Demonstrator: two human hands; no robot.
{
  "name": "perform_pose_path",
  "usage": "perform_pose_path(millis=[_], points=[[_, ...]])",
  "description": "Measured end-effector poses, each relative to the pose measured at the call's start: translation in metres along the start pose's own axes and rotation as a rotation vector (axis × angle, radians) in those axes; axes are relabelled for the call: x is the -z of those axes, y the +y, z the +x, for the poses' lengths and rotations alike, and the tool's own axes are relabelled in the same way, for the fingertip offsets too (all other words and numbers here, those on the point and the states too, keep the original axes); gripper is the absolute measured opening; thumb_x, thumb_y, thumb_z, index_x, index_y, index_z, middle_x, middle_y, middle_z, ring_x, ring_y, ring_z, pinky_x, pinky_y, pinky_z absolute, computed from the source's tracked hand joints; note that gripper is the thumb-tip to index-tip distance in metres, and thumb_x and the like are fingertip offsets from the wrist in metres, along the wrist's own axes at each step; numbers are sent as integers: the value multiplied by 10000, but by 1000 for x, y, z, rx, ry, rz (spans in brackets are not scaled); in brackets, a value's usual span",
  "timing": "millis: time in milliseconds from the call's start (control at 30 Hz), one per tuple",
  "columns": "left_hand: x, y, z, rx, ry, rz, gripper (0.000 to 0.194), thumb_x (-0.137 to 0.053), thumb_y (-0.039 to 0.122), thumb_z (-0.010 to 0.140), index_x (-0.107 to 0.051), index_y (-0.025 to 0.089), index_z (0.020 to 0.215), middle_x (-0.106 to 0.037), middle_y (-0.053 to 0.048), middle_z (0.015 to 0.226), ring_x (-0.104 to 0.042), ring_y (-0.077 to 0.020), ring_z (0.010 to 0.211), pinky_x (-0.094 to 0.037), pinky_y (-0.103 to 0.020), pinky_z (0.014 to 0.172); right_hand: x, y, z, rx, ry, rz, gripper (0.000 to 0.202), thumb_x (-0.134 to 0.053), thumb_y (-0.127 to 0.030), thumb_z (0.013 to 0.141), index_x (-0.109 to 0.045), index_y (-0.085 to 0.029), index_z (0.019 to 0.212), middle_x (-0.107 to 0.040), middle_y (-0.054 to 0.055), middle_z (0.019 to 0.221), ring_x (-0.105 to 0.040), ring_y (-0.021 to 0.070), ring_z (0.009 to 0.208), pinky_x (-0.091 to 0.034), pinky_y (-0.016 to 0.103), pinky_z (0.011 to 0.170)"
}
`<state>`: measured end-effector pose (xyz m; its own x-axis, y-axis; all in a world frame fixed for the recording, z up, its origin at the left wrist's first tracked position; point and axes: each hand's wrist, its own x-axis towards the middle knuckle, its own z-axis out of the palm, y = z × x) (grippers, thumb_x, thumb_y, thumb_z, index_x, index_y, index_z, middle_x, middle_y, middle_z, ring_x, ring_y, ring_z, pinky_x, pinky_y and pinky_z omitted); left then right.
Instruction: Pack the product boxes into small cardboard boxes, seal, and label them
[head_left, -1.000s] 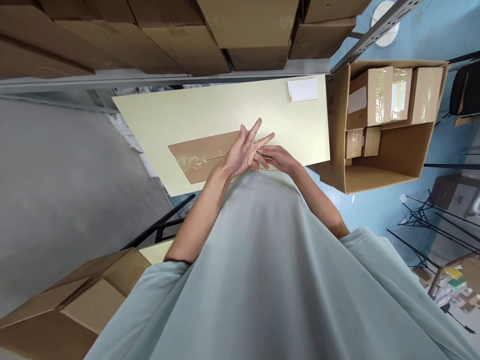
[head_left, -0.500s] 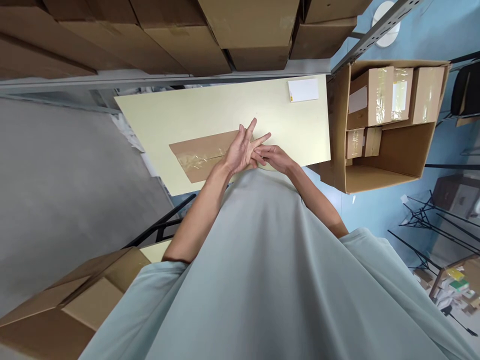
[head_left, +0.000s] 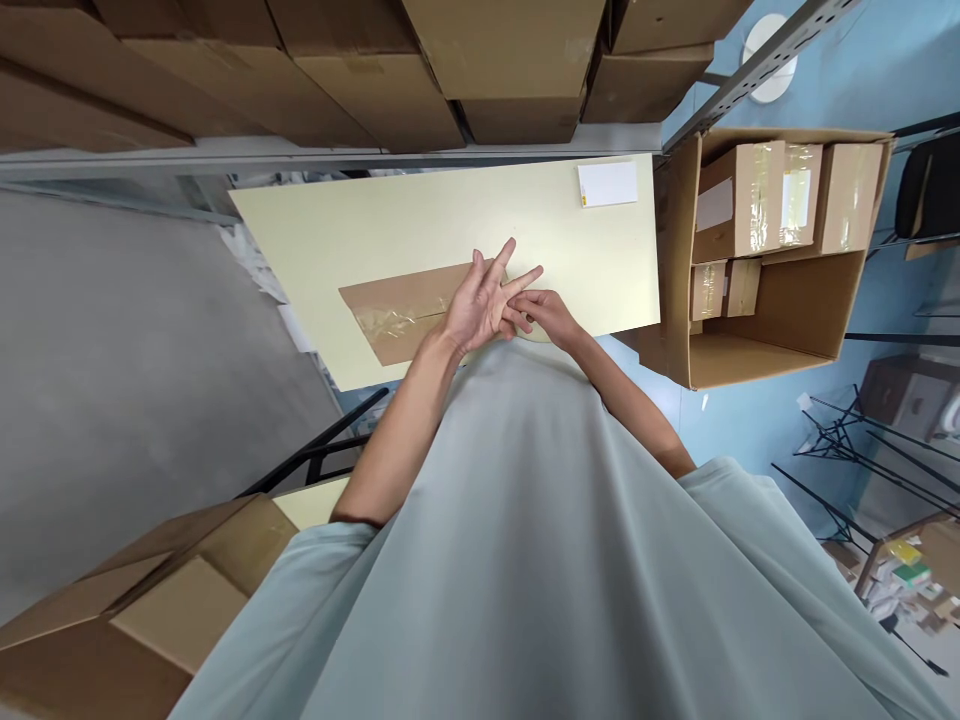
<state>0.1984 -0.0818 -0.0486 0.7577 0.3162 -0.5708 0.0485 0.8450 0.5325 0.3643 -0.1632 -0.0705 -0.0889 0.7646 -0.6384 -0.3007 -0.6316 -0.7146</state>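
My left hand (head_left: 484, 305) is turned palm up over the pale yellow table (head_left: 420, 220), with its fingers spread. My right hand (head_left: 546, 312) reaches across to it, fingertips pressed together against the left hand's fingers. Whatever the right fingertips may pinch is too small or hidden to make out. Beneath and left of the left hand lies a flat brown cardboard box (head_left: 401, 312) with clear tape along it. A white stack of labels or cards (head_left: 607, 184) lies near the table's far right corner.
Beyond the table, cardboard boxes (head_left: 502, 50) line a metal shelf (head_left: 300, 158). At the right stands a large open carton (head_left: 780, 350) holding several taped boxes (head_left: 757, 195). Another open carton (head_left: 180, 610) is at the lower left. Black metal frames (head_left: 840, 430) stand on the blue floor.
The right fingertips have shifted slightly and drawn closer together at the left hand's fingers. The left hand stays spread, almost unmoved. The view has tilted a little.
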Motion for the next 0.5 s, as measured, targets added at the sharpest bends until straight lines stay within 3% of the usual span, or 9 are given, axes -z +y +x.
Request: perform_pose_path(millis=[167, 267, 367, 500], points=[[-2, 6, -7, -15, 31, -25, 824, -23, 911, 1084, 26, 618, 1853, -278, -73, 1973, -824, -390, 1280, -620, -272, 576, 5, 5, 2, 4, 167, -76, 159, -777, -328, 930, -796, -206, 829, -787, 19, 876, -655, 167, 884, -453, 264, 741], [-4, 5, -4, 5, 23, -23, 801, -64, 905, 1097, 58, 632, 1840, -214, -50, 1992, -802, -407, 1330, -647, -293, 603, 4, 1, -3, 23, 86, -49, 227, -818, -402, 938, -769, -212, 824, -744, 11, 790, -670, 185, 878, -503, 286, 802], [-5, 1, 3, 18, 0, -2, 784, -71, 877, 1114, 102, 620, 1834, -134, -56, 2004, -830, -359, 1253, -676, -317, 639, -1, -1, -8, 50, -43, 17, 411, -851, -532, 956, -659, -243, 736, -579, -37, 600, -682, 205, 786, -568, 349, 886], [0, -4, 10, 18, -2, 10, 806, -71, 873, 1115, 116, 583, 1843, -102, -80, 2001, -850, -343, 1189, -673, -321, 644, -6, 3, -7, 56, -69, 53, 505, -856, -619, 958, -588, -266, 716, -493, -63, 571, -695, 205, 752, -594, 365, 910]])
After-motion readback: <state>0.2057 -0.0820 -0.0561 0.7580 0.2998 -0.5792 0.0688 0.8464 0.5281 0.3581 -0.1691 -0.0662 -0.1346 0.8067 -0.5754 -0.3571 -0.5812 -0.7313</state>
